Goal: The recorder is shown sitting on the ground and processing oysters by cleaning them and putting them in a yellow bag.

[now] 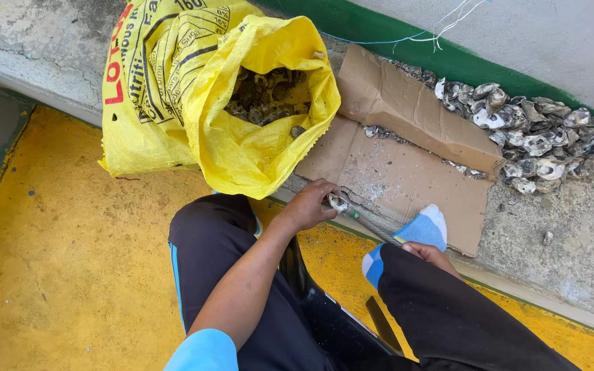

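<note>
1. An oyster shell [338, 202] sits clasped in the left hand [309, 205], pressed down at the near edge of a flattened cardboard sheet [407, 180], which seems to serve as a work pad over the rough concrete.
2. The right hand [429, 253] rests near the knee, mostly hidden by the dark trouser leg; a thin grey rod-like tool [378, 228] runs from it toward the shell, but whether the fingers are closed on it I cannot tell.
3. A foot in a blue and white sock [421, 232] is planted on the cardboard just right of the shell.
4. Far left, an open yellow woven sack [242, 148] full of dark oysters stands within arm's reach.
5. Far right, a heap of pale emptied shells [531, 134] lies against the green-painted wall base [379, 31].
</note>
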